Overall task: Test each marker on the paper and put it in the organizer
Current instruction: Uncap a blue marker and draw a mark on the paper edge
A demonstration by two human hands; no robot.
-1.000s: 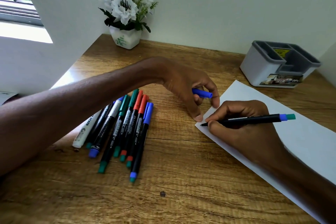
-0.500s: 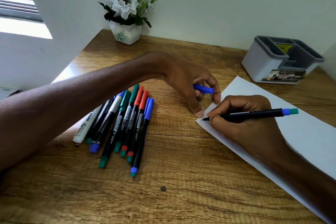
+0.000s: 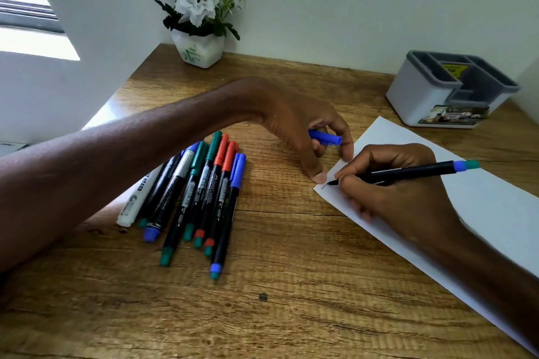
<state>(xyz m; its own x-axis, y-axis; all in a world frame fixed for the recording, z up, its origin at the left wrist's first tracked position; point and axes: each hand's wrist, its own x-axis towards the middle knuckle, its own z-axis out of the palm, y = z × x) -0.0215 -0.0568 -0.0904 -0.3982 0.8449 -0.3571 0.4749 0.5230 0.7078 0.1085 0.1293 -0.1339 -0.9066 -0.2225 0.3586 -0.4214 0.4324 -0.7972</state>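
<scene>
My right hand (image 3: 399, 198) grips an uncapped black marker (image 3: 408, 172) with a blue and green end, its tip touching the near corner of the white paper (image 3: 481, 207), where a short squiggle shows. My left hand (image 3: 303, 131) holds the blue cap (image 3: 325, 137) in its curled fingers while thumb and fingertip press the paper's corner. Several capped markers (image 3: 201, 198) lie in a bunch on the wooden desk to the left. The grey and white organizer (image 3: 423, 96) stands at the back right, its compartments holding no markers.
A white pot of white flowers (image 3: 199, 49) stands at the back of the desk against the wall. A white wall and window sill border the desk on the left. Bare wood (image 3: 291, 300) fills the front of the desk.
The marker tip has drawn a short squiggle at the paper's corner. Both hands stay in place; the view has shifted slightly.
</scene>
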